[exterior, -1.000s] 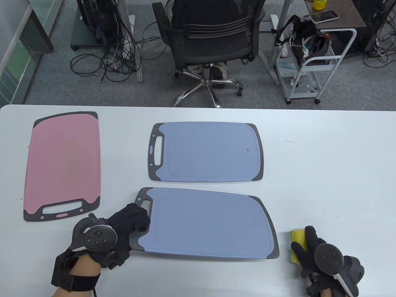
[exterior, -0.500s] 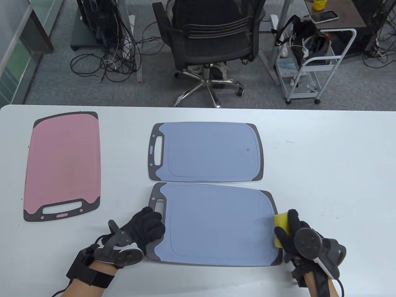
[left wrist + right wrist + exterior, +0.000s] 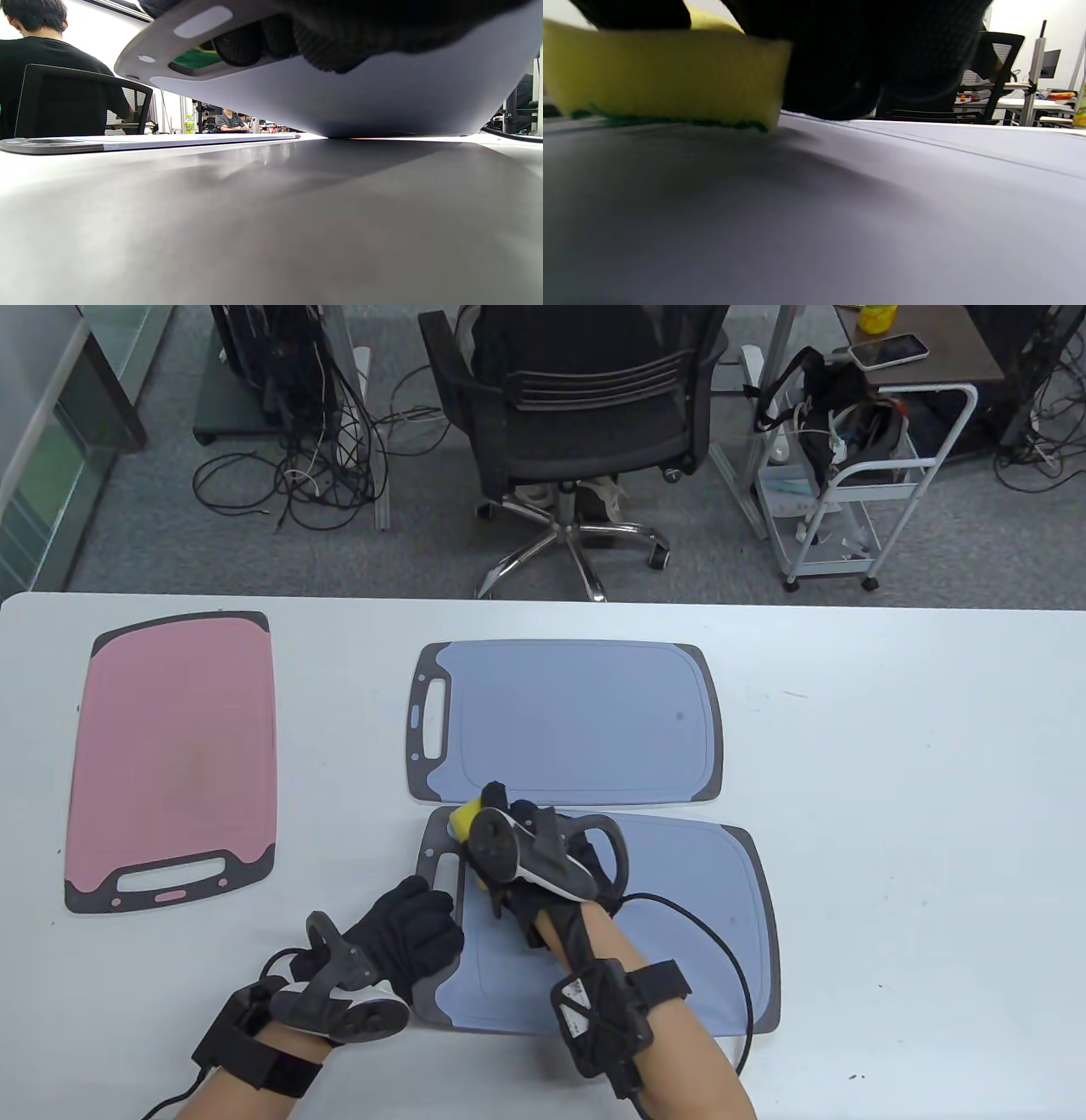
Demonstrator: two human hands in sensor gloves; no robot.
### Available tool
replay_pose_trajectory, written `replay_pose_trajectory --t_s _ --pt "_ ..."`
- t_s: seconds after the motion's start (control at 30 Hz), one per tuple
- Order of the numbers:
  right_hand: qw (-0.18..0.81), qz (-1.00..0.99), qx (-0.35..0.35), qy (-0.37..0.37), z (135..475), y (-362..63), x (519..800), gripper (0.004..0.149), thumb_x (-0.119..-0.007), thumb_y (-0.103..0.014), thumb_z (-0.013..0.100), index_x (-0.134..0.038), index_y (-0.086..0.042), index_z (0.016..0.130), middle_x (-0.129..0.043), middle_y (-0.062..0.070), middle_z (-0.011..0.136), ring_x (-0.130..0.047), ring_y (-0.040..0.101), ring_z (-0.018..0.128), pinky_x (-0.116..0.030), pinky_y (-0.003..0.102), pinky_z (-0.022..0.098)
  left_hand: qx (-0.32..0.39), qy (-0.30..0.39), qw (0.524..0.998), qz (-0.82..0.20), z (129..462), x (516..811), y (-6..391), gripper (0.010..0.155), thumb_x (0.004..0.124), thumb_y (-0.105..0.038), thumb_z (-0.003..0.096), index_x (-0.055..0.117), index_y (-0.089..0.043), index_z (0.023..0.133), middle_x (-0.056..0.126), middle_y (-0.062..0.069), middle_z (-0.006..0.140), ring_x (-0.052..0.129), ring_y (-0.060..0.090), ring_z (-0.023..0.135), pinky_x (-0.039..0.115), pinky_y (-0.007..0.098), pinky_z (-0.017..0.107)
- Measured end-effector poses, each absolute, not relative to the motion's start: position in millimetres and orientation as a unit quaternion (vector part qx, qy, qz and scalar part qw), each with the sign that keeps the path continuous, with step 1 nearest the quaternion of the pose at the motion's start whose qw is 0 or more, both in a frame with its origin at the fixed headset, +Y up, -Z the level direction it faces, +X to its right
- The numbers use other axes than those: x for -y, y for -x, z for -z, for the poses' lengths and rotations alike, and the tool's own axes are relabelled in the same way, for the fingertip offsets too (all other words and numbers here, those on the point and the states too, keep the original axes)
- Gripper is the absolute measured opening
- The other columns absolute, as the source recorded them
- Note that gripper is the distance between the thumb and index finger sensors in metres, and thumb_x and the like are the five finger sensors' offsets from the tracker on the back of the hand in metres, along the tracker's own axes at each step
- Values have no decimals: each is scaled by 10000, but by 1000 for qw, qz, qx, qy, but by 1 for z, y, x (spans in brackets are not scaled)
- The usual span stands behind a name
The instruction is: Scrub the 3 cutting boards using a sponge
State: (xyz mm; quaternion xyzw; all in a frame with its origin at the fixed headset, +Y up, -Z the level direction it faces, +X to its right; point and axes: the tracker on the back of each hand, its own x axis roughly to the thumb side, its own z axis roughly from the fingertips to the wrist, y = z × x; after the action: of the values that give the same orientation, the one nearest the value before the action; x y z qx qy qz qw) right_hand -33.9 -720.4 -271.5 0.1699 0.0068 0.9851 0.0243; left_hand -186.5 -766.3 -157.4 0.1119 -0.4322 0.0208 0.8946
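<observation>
— Three boards lie on the worktop; where is the sponge?
— Right hand grips it on the near blue board; the wrist view shows its green underside.
— Left hand?
— Fingers curl under the board's handle end. No writing is legible.

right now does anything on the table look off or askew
Only the near blue board: the left hand holds its handle end raised off the table, visible in the left wrist view, while the right hand presses the sponge on it.
</observation>
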Motion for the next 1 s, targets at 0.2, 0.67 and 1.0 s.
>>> replay_pose_trajectory --t_s 0.2,0.67,1.0 --pt "0 -995 -57 -83 285 -36 738 730 -700 -601 475 -637 -157 1051 -874 59 731 -934 153 460 -827 397 419 436 -124 891 -21 154 765 185 434 824 -355 578 577 -288 929 704 -49 950 724 248 1012 573 576 782" --pt "22 -993 -89 71 266 -184 756 712 -717 -563 480 -657 -118 1034 -874 101 716 -926 167 459 -817 407 418 442 -119 889 -24 153 766 181 434 828 -361 584 578 -284 931 701 -43 946 720 253 1008 567 578 781" --pt "-27 -963 -47 -264 213 11 728 715 -666 -588 483 -604 -173 1061 -841 44 755 -921 148 495 -820 398 451 441 -122 889 -26 152 766 181 431 835 -365 583 591 -284 929 718 -38 940 739 261 994 583 573 777"
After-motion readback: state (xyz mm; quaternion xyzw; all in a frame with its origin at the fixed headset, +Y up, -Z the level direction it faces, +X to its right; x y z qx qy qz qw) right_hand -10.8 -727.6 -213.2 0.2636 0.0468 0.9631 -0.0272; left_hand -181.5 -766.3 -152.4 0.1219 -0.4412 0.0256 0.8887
